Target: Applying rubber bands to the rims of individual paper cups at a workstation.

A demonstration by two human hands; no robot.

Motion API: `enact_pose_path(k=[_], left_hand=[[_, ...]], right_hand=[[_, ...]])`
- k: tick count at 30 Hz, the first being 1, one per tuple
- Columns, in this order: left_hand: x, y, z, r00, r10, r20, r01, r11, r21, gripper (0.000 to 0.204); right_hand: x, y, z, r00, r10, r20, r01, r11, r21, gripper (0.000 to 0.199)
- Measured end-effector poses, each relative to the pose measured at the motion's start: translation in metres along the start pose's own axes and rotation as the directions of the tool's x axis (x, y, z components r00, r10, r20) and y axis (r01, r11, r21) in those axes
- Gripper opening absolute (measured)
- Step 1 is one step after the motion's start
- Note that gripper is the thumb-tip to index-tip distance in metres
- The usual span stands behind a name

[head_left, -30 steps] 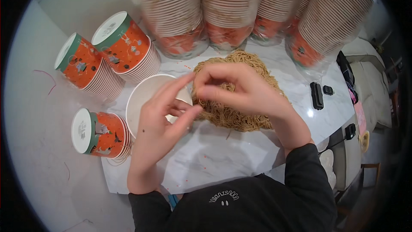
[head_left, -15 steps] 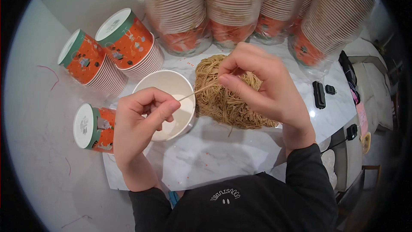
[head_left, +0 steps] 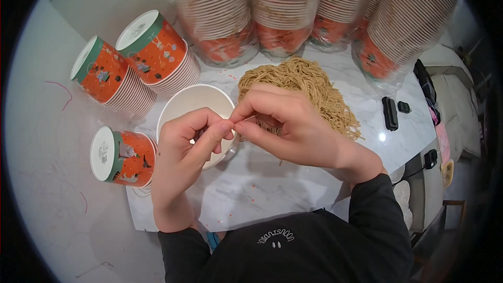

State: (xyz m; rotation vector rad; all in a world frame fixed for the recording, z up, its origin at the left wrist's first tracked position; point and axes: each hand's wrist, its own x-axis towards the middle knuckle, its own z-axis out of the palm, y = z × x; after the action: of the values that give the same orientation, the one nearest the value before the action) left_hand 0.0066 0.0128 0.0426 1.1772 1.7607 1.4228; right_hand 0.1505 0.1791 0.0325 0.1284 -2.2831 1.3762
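My left hand and my right hand meet fingertip to fingertip above the right rim of a white paper bucket. Each thumb and forefinger is pinched closed. A thin tan string ran between these pinches a moment ago; at present the fingers hide it almost wholly. The bucket stands mouth up, partly covered by my left hand, and what its bottom holds is hidden. Behind and beside my right hand lies a loose heap of tan string on the marbled tabletop.
Upturned stacks of orange-and-green paper buckets stand at the far left. Another orange bucket lies tipped near my left wrist. Tall plastic-wrapped bucket stacks line the back. Two small black devices lie at the right edge.
My right hand has come left and down until its fingertips meet those of my left hand, which moved slightly right. The string stretched between them has dropped from sight.
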Motion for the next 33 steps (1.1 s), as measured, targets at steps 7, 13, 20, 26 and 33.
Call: enact_pose_path(k=[7, 13, 20, 26, 33], left_hand=[[0.002, -0.011, 0.005, 0.973, 0.185, 0.138, -0.230, 0.744, 0.627, 0.052], [0.008, -0.014, -0.001, 0.990, -0.004, 0.138, -0.076, 0.823, 0.563, 0.046], [-0.002, 0.000, -0.005, 0.986, 0.075, -0.151, -0.089, 0.992, -0.089, 0.044], [0.001, 0.001, -0.005, 0.993, 0.111, 0.032, -0.092, 0.928, -0.362, 0.069], [-0.004, 0.004, -0.007, 0.984, 0.121, 0.131, -0.057, 0.908, -0.415, 0.082]], right_hand=[[0.000, 0.002, -0.010, 0.951, -0.131, -0.278, 0.060, 0.966, -0.252, 0.007], [-0.001, -0.003, -0.026, 0.903, -0.272, -0.333, 0.124, 0.906, -0.404, 0.011], [0.004, 0.009, -0.009, 0.892, -0.420, -0.169, 0.307, 0.835, -0.456, 0.020], [0.007, 0.012, -0.004, 0.819, -0.545, -0.181, 0.372, 0.744, -0.556, 0.021], [0.007, 0.019, -0.003, 0.753, -0.649, -0.111, 0.467, 0.646, -0.603, 0.026]])
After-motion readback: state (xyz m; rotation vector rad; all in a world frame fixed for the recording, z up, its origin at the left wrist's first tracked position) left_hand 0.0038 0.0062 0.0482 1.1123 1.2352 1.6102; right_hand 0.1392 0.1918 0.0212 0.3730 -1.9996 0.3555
